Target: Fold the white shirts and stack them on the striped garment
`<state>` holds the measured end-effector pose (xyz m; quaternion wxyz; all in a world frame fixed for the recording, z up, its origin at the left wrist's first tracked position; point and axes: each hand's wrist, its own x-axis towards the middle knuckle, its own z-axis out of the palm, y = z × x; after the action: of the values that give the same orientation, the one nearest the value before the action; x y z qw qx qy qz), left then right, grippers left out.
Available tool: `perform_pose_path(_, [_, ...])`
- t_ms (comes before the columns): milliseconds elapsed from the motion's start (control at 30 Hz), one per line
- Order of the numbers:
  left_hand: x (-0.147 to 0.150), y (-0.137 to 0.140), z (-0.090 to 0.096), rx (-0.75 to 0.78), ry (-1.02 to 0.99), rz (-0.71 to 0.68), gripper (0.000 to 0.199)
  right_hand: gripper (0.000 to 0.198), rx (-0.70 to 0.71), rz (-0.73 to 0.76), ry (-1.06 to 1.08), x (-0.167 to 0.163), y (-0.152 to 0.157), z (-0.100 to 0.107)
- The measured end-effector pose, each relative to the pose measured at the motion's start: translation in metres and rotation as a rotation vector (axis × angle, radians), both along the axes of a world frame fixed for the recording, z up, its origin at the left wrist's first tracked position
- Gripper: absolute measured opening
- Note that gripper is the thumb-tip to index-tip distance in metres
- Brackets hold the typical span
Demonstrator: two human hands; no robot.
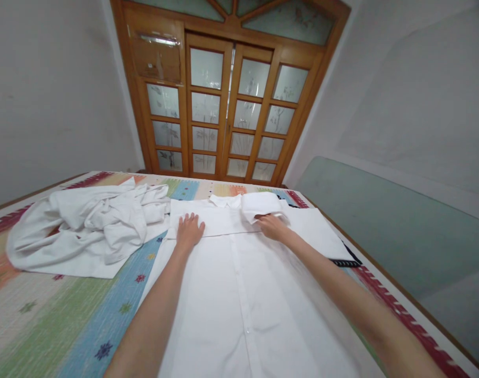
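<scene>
- lying flat and buttoned-side up, a white shirt (239,294) is spread along the near middle of a striped, many-coloured bedspread (66,315), its collar (225,200) at the far end.
- a folded band of the shirt's cloth is laid across the upper part, just below the collar.
- the left hand (189,231) is pressed palm-down on that folded band, fingers released and spread flat, nothing being grasped.
- the right hand (271,227) is placed on the shirt's right shoulder area; a turned-over flap of white cloth (258,205) is pinched at its edge by the fingertips.
- both bare forearms are stretched out over the shirt's body from the near edge.
- a crumpled heap of white garments (89,231) is seen to the left, just beside the shirt's upper left corner.
- a dark-edged cloth (347,261) shows from under the shirt's right side.
- beyond the bed, a wooden door with frosted glass panes (231,105) is set between pale walls.
- a pale green panel (381,220) runs along the right side of the bed.
</scene>
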<state>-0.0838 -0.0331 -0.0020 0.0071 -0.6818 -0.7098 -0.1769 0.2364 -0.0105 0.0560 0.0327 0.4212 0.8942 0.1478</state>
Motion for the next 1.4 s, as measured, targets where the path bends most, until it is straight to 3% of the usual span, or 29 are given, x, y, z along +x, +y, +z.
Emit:
perform_pose_path(100, [-0.001, 0.003, 0.001, 0.031, -0.080, -0.029, 0.049, 0.038, -0.061, 0.133, -0.024, -0.013, -0.009, -0.014])
perform_pose_path(200, [0.008, 0.006, 0.006, 0.082, -0.222, -0.115, 0.051, 0.038, -0.089, 0.084, -0.016, -0.020, -0.014, -0.023])
perform_pose_path(367, [0.058, -0.001, 0.020, 0.172, -0.365, -0.351, 0.054, 0.037, -0.152, 0.110, 0.158, -0.030, -0.019, -0.026])
perform_pose_path(500, [0.095, -0.014, 0.021, 0.170, -0.275, -0.460, 0.051, 0.032, -0.344, 0.244, 0.534, -0.035, -0.023, -0.031])
perform_pose_path(633, [0.102, -0.022, 0.014, 0.204, -0.157, -0.502, 0.056, 0.021, -0.405, 0.223, 0.867, -0.031, -0.023, -0.044])
perform_pose_path(767, [0.098, -0.023, 0.009, 0.289, 0.021, -0.676, 0.068, 0.032, -0.401, 0.138, 1.009, -0.025, -0.020, -0.057])
perform_pose_path(867, [0.098, -0.023, 0.007, 0.306, 0.105, -0.659, 0.068, 0.045, -0.423, 0.122, 1.012, -0.025, -0.018, -0.062])
perform_pose_path(1000, [0.101, -0.025, 0.006, 0.270, 0.130, -0.548, 0.050, 0.047, -0.315, 0.077, 0.969, -0.026, -0.011, -0.060])
perform_pose_path(1100, [0.103, -0.028, 0.008, 0.248, 0.124, -0.459, 0.039, 0.035, -0.249, -0.039, 0.843, -0.027, -0.002, -0.056])
perform_pose_path(1233, [0.104, -0.029, 0.010, 0.244, 0.146, -0.473, 0.031, 0.024, -0.134, -0.264, 0.647, -0.033, 0.004, -0.050])
perform_pose_path(1400, [0.104, -0.028, 0.008, 0.221, 0.123, -0.523, 0.032, 0.025, 0.038, -0.468, 0.640, -0.042, 0.003, -0.045])
